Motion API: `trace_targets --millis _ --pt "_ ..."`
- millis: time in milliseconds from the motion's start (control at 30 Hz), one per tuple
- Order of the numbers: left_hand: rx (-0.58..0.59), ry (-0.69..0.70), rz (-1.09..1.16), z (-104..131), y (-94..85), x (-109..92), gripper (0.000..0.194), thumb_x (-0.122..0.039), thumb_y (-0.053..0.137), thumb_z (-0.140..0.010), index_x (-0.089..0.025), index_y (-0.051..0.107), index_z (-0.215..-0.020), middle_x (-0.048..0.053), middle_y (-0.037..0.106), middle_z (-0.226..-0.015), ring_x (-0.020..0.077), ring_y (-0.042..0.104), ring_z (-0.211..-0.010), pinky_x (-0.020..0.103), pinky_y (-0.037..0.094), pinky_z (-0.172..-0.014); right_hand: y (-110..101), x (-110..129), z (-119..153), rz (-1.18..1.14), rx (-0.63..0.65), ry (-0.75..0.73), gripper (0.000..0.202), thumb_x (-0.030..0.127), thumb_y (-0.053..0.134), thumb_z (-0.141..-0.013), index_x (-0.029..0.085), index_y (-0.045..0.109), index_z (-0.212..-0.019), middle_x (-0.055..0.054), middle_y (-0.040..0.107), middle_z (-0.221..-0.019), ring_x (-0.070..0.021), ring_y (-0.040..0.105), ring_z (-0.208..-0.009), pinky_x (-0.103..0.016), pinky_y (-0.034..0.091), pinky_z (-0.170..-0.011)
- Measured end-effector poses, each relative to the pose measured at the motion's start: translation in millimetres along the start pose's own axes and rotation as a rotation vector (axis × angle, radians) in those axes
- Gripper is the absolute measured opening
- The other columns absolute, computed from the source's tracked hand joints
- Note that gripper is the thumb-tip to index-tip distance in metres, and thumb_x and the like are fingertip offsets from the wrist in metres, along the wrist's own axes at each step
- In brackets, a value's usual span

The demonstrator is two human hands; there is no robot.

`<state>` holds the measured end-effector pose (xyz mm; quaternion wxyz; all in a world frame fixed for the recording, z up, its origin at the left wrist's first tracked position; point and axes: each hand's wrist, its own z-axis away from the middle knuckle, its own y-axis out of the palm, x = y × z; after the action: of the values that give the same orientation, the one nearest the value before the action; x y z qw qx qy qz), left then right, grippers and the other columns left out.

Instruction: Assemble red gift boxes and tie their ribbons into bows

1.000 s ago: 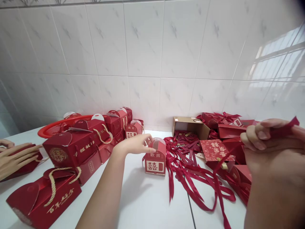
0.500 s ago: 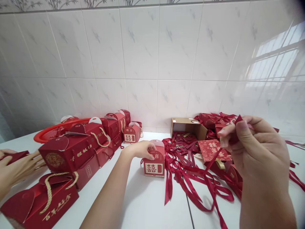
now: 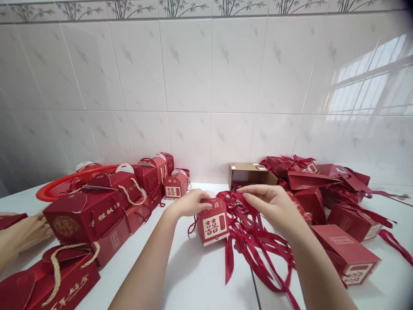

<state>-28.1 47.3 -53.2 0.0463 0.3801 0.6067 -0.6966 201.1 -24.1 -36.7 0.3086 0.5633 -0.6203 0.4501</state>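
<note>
A small red box [image 3: 213,224] with a cream character label leans to one side above the white table, its top pinched by my left hand [image 3: 193,203]. A dark red cord loop hangs from the box's left side. Just to the right, my right hand [image 3: 266,200] is closed with thumb and index finger together at the red ribbon pile; what they pinch is too small to make out. Loose red ribbons [image 3: 258,254] spread over the table beside the box.
Stacked red boxes [image 3: 85,215] with rope handles and a red basket [image 3: 48,191] stand left. An open cardboard box [image 3: 241,167] is at the back. More red boxes [image 3: 348,245] lie right. Another person's hand [image 3: 35,230] is at far left.
My right hand has come down and left from its raised position to the ribbons. The small box, upright before, is now tilted in my left hand. The view has shifted slightly.
</note>
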Motion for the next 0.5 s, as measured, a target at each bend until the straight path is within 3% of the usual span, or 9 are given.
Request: trace_targets --millis 167,333,500 --pt "0.003 -0.007 0.016 -3.1 4.8 -2.4 0.031 -0.045 0.055 -0.074 -0.016 0.064 -0.073 0.004 0.062 -0.068 0.0189 0.053 -0.066 0.026 0.037 -0.055 21.8 -27.6 -17.6 0.117 0.042 0.001 0.024 0.024 0.059 -0.075 0.015 0.068 -0.095 -0.006 0.072 -0.080 -0.0186 0.066 -0.073 -0.030 0.052 -0.069" --pt "0.060 0.004 0.020 -4.8 10.9 -3.7 0.028 -0.044 0.060 -0.070 -0.016 0.062 -0.068 0.001 0.056 -0.062 0.0150 0.047 -0.058 0.025 0.033 -0.052 38.3 -59.5 -33.4 0.309 0.040 0.075 0.018 0.016 0.057 -0.071 0.016 0.067 -0.086 -0.003 0.069 -0.066 -0.0156 0.063 -0.062 -0.025 0.047 -0.060" --pt "0.073 0.024 0.005 -7.7 14.2 -3.1 0.025 -0.041 0.060 -0.070 -0.017 0.060 -0.067 -0.002 0.051 -0.061 0.0131 0.043 -0.056 0.025 0.031 -0.053 45.6 -69.6 -36.0 0.345 0.047 0.086 0.019 0.014 0.057 -0.070 0.016 0.067 -0.085 -0.002 0.068 -0.064 -0.0168 0.063 -0.064 -0.025 0.046 -0.060"
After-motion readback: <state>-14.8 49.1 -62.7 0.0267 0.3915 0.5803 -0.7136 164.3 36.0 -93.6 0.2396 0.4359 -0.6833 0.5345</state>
